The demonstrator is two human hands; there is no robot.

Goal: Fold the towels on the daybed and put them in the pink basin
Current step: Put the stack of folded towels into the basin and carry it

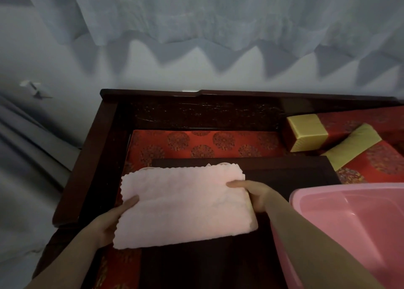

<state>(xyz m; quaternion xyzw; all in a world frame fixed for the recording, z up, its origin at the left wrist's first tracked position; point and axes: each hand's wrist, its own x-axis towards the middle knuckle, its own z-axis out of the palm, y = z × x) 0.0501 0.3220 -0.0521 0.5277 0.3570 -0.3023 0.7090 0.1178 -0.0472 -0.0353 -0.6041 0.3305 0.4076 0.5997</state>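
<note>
A folded pale pink towel (183, 205) is held over the dark low table (284, 175) on the daybed. My left hand (109, 221) grips its left edge, thumb on top and fingers underneath. My right hand (253, 194) grips its right edge, thumb lying on the top face. The pink basin (341, 194) stands at the right, just beyond my right forearm, and its visible inside holds nothing.
The daybed has a dark wooden frame (105, 148) and a red patterned cushion (196, 144). Two red and gold bolsters (306, 133) lie at the back right. White curtains (196, 15) hang behind, above a pale wall.
</note>
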